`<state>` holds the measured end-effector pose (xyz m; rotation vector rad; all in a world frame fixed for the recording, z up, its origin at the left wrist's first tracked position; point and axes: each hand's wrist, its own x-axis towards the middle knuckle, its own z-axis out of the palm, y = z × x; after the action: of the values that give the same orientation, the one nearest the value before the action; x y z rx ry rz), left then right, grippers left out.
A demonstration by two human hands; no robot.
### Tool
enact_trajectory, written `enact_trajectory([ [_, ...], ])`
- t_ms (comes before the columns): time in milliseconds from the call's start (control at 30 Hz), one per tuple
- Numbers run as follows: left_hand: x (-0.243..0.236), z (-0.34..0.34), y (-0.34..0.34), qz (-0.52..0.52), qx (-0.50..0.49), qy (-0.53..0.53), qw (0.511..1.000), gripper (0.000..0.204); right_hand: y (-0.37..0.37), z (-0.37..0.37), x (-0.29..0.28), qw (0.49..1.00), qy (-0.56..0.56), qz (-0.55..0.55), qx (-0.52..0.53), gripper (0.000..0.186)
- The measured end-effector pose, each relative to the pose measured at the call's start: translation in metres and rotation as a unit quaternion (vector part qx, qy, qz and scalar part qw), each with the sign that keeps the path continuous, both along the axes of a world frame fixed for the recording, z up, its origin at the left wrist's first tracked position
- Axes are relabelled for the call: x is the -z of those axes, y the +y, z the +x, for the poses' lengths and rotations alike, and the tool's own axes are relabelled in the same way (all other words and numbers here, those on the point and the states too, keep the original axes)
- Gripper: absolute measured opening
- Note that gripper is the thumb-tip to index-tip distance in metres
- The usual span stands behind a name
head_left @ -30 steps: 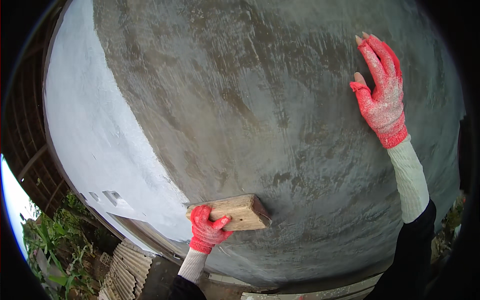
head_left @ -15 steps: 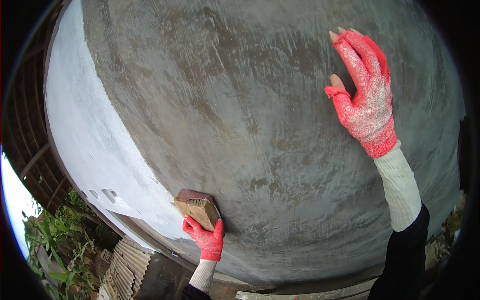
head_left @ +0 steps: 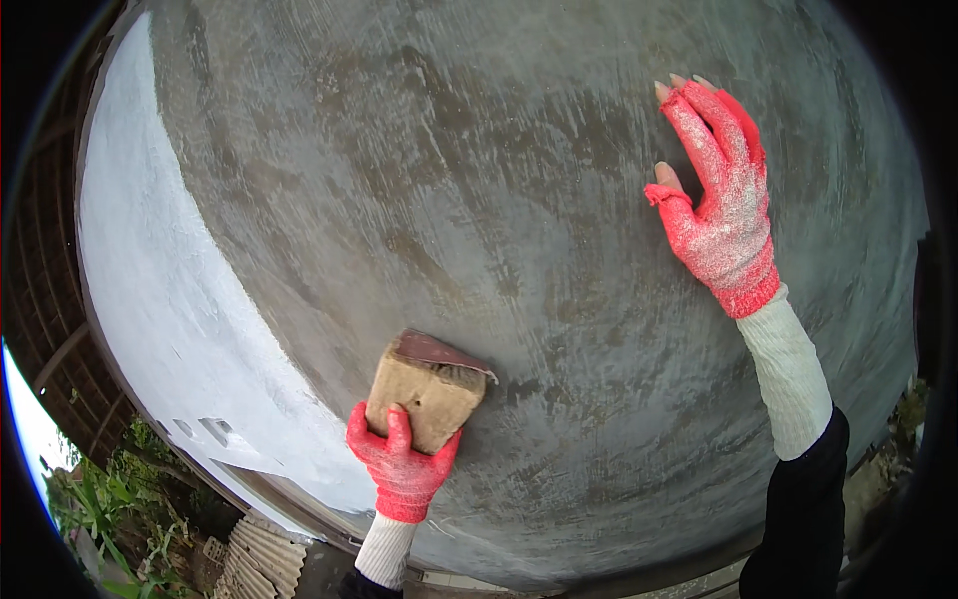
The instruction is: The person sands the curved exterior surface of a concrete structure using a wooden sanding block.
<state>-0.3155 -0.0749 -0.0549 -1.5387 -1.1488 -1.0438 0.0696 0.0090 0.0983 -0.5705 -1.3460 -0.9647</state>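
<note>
My left hand (head_left: 406, 467), in a red fingerless-tipped glove, grips a sanding block (head_left: 424, 399) low on the grey wall. The block is tan and worn, with a reddish-brown sheet of sandpaper (head_left: 439, 351) along its upper edge; one corner of the sheet sticks out to the right. Higher up at the right, my right hand (head_left: 720, 190) is open, fingers stretched upward and bare at the tips, at the wall surface. White dust coats the back of that glove.
The grey plastered wall (head_left: 559, 270) fills most of the view, streaked with darker patches. A white painted band (head_left: 170, 250) borders it at the left. Beyond lie a tiled roof underside (head_left: 50, 250), green plants (head_left: 110, 509) and corrugated sheets (head_left: 261, 559).
My left hand has moved up and slightly right with the sanding block, which is now tilted to show more of its tan face. My right hand stays nearly in place, still open.
</note>
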Motion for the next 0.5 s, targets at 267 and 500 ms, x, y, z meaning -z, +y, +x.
enact_trajectory([
  [267, -0.194, -0.028, 0.013, 0.106, -0.004, -0.217, 0.970, 0.092, -0.001, -0.007, 0.001, 0.998, 0.001, -0.014, 0.069, 0.062],
  [500, -0.144, 0.009, 0.009, 0.079, -0.012, -0.026, 0.996, 0.093, 0.003, -0.009, 0.002, 0.995, 0.039, 0.004, 0.087, 0.057],
])
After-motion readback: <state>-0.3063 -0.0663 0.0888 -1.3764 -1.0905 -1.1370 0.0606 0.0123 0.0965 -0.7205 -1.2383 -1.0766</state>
